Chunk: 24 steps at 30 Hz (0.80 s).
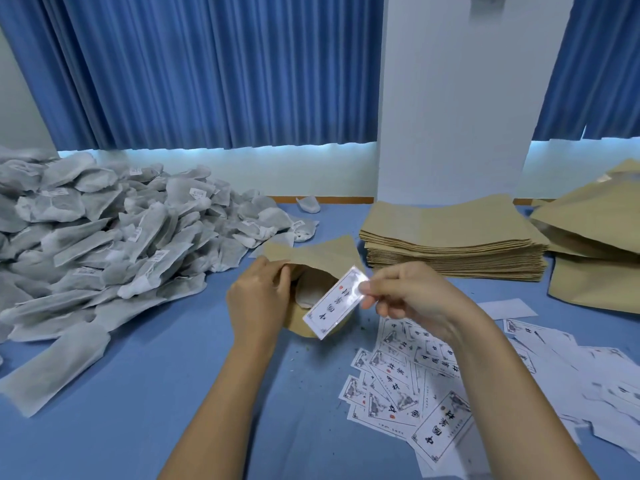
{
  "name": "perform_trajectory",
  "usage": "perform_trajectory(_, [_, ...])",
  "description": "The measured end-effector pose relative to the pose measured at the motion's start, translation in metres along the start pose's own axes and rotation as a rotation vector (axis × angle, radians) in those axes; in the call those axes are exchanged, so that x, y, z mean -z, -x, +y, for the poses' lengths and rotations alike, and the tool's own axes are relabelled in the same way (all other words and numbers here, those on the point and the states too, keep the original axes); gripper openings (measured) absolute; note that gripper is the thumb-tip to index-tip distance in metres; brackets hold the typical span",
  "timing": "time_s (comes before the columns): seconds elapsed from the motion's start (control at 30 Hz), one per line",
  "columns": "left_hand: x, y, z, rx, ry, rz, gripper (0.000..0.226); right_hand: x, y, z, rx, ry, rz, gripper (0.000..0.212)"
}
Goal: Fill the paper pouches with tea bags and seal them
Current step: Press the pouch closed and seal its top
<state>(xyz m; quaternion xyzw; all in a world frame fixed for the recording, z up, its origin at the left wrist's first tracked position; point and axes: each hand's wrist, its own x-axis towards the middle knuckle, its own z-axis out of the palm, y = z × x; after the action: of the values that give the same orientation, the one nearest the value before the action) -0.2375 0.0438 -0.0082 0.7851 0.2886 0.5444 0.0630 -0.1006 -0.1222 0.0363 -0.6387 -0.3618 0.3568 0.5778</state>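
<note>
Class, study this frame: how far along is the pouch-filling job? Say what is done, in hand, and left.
Done: the open pouch already holds a tea bag. In hand: the left hand holds its mouth open while the right hand pinches a printed card at the opening. Left: sealing this pouch, then working through the large tea bag pile and the stack of flat pouches.

tea bags (104, 244): one heap, uncountable
open pouch (311, 252): 1
pouch stack (450, 244): 1
loose pouches (588, 233): a few
held card (329, 303): 1
loose cards (398, 393): dozens
</note>
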Motion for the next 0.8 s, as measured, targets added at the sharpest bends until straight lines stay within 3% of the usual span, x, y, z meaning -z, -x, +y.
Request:
perform_trajectory(0.07, [0.000,0.000,0.003,-0.013,-0.002,0.005,0.010,-0.012,-0.001,0.003,-0.160,0.019,-0.065,0.011])
perform_trajectory(0.13, [-0.001,0.001,0.005,-0.056,0.006,0.015,0.011,-0.031,-0.005,0.011,-0.248,0.012,-0.020,0.014])
perform_trajectory(0.27, [-0.002,0.004,0.009,-0.209,0.084,-0.001,0.018,-0.062,-0.018,0.028,-0.169,-0.271,0.338,0.021])
perform_trajectory(0.4, [-0.002,0.005,0.006,-0.355,0.079,-0.055,0.021,-0.071,-0.026,0.034,-0.073,-0.612,0.482,0.022])
perform_trajectory(0.47, [-0.004,0.006,0.007,-0.388,0.083,-0.073,0.024,-0.069,-0.028,0.036,-0.072,-0.738,0.437,0.024])
perform_trajectory(0.57, [-0.005,0.007,0.011,-0.322,0.069,-0.055,0.020,-0.064,-0.030,0.041,-0.072,-0.847,0.182,0.030])
perform_trajectory(0.63, [-0.005,0.008,0.013,-0.268,0.041,-0.024,0.020,-0.058,-0.030,0.040,-0.068,-0.595,0.106,0.028])
perform_trajectory(0.73, [-0.003,0.006,0.015,-0.183,-0.004,-0.008,0.025,-0.049,-0.022,0.031,-0.080,0.035,0.153,0.017])
perform_trajectory(0.8, [-0.001,0.004,0.013,-0.081,0.021,-0.002,0.026,-0.040,-0.014,0.027,-0.161,0.286,0.088,0.026])
